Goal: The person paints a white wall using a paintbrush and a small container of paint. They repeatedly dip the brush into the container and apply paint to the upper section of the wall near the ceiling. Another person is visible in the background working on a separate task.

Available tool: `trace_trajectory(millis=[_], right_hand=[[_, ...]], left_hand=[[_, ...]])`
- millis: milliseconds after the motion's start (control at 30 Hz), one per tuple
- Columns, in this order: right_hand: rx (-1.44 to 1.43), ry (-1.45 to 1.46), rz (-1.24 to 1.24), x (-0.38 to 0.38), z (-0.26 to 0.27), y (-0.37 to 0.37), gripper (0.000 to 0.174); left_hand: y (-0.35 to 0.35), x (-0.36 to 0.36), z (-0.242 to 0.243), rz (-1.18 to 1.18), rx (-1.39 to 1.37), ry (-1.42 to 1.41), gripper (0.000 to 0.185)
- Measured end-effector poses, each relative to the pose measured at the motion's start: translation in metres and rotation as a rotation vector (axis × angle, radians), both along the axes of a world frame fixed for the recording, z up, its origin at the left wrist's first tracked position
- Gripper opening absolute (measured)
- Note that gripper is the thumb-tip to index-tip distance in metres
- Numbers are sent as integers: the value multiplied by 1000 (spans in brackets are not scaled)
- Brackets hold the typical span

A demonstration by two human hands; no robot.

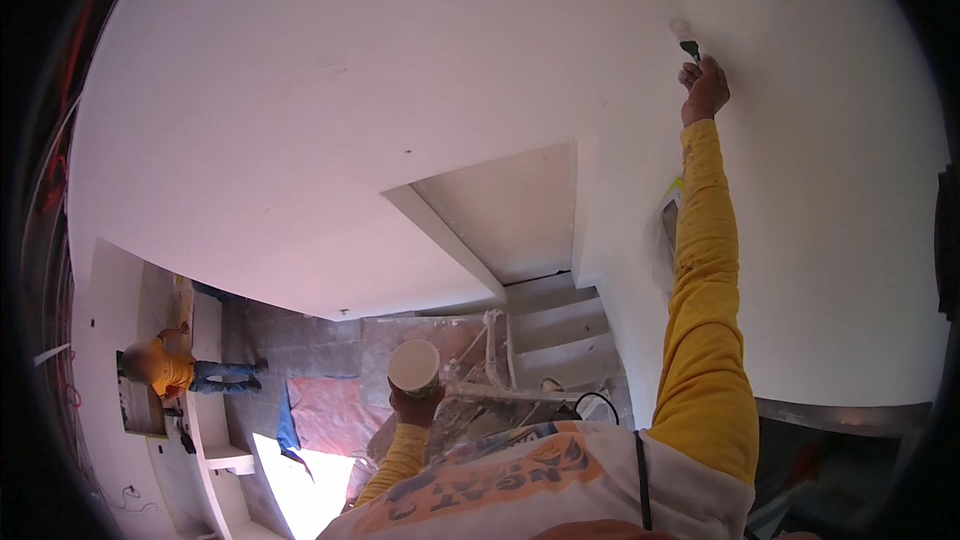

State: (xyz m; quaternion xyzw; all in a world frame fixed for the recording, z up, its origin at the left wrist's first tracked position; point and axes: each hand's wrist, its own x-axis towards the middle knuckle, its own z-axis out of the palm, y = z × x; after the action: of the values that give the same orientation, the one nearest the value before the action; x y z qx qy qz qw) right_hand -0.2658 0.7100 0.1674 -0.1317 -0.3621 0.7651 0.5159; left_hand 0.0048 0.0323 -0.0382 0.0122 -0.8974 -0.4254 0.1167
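Note:
My right hand (706, 90) is raised at the end of my outstretched arm, gripping a small dark-green hand tool (690, 50) with a flared end. Whether it is a brush or a putty knife cannot be told. Its tip meets a pale, blotchy patch (682, 29) on the white wall surface (810, 187). Lower down, near my chest, my left hand (417, 405) holds a white tub (414, 364) from below. The tub's round top faces me and looks whitish; its contents are not clear.
Beside my right arm is a frame-like item with a lime-green corner (676, 186), partly hidden. White steps (559, 330) descend below a recessed panel (510, 210). Plastic sheeting (469, 349) and a red tarp (330, 409) cover the floor. A co-worker (176, 371) stands far left.

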Motion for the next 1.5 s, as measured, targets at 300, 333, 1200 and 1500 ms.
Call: trace_trajectory(millis=[300, 333, 1200, 1500], right_hand=[[1, -474, 142, -37, -101, 48, 16], [72, -294, 129, -30, -74, 48, 17], [218, -274, 1107, 259, -79, -415, 30], [719, -188, 1124, 314, -32, -472, 22]], left_hand=[[-4, -7, -3, -54, -205, -52, 80], [-4, -8, -3, -73, -129, -41, 81], [-31, 16, -13, -66, 62, -60, 96], [-64, 41, -26, -40, 278, -6, 88]])
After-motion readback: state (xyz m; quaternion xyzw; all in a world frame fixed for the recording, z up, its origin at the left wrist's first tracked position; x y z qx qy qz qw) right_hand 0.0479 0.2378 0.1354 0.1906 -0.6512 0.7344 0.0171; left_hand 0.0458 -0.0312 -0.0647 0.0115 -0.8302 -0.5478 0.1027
